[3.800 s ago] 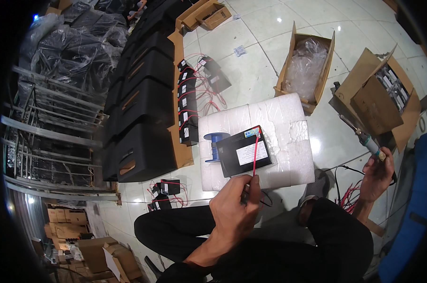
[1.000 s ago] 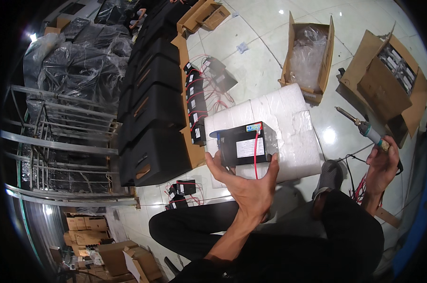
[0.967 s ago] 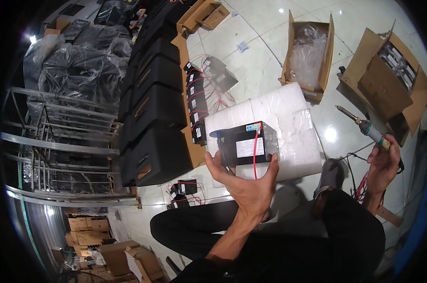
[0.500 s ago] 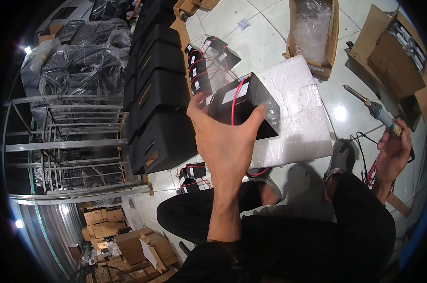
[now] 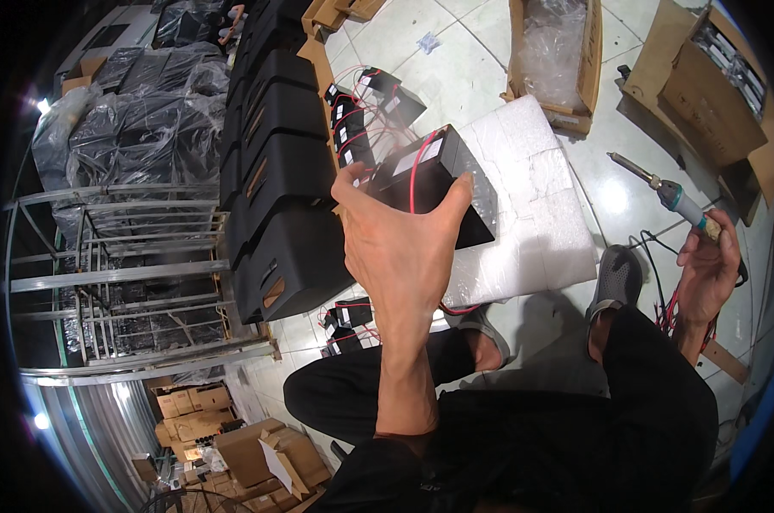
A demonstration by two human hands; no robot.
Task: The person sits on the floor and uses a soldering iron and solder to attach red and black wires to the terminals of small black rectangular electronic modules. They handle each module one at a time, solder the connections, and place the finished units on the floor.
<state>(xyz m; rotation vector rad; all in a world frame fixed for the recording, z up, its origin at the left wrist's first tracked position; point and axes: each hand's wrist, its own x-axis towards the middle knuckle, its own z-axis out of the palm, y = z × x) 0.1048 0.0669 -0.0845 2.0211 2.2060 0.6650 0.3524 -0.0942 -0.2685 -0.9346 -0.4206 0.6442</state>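
My left hand (image 5: pixel 400 256) grips a black battery (image 5: pixel 429 192) from both sides, thumb on its right face and fingers at the left. A white label (image 5: pixel 401 162) and a red wire (image 5: pixel 415 186) show on the battery, which is raised at the far left part of a white foam block (image 5: pixel 541 222), partly hiding it. My right hand (image 5: pixel 710 274) is closed around a soldering iron (image 5: pixel 686 205), whose metal tip points up and leftward, off the foam's right side. Loose red and black wires (image 5: pixel 665 299) lie beneath that hand.
Black molded cases (image 5: pixel 293 214) and a row of wired batteries (image 5: pixel 348 128) stand at left. Open cartons (image 5: pixel 707 115) and a plastic-filled box (image 5: pixel 554 56) sit behind. Metal racks (image 5: pixel 130 278) and wrapped stock (image 5: pixel 139 120) fill the left. Another person (image 5: pixel 231 24) is at top. My feet (image 5: pixel 618 282) flank the foam.
My left hand has moved up and away from me, taking the battery with it and tilting it. The blue spool seen earlier is now hidden. My right hand still holds the iron.
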